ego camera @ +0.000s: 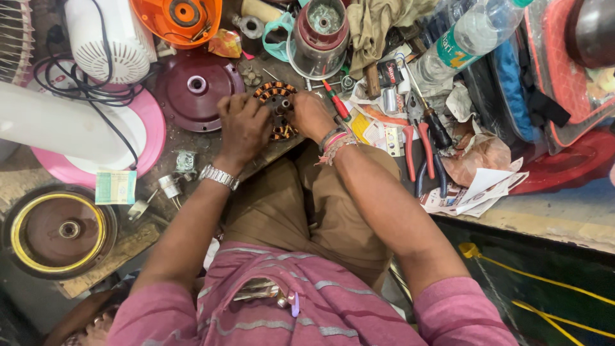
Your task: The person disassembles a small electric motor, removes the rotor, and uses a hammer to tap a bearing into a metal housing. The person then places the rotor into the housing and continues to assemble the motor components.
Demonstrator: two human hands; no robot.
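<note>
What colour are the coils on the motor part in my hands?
Copper-orange windings on the dark stator; the head view shows it.

Worn, stained wooden bench (192, 144) under even light; dark green floor (544, 301) right of the bench.

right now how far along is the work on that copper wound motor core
Done: the fan is apart, with the maroon cover and the gold-rimmed disc lying loose on the bench. In hand: the left hand and right hand grip the copper-wound stator. Left: nothing is reassembled; pliers lie unused.
</note>
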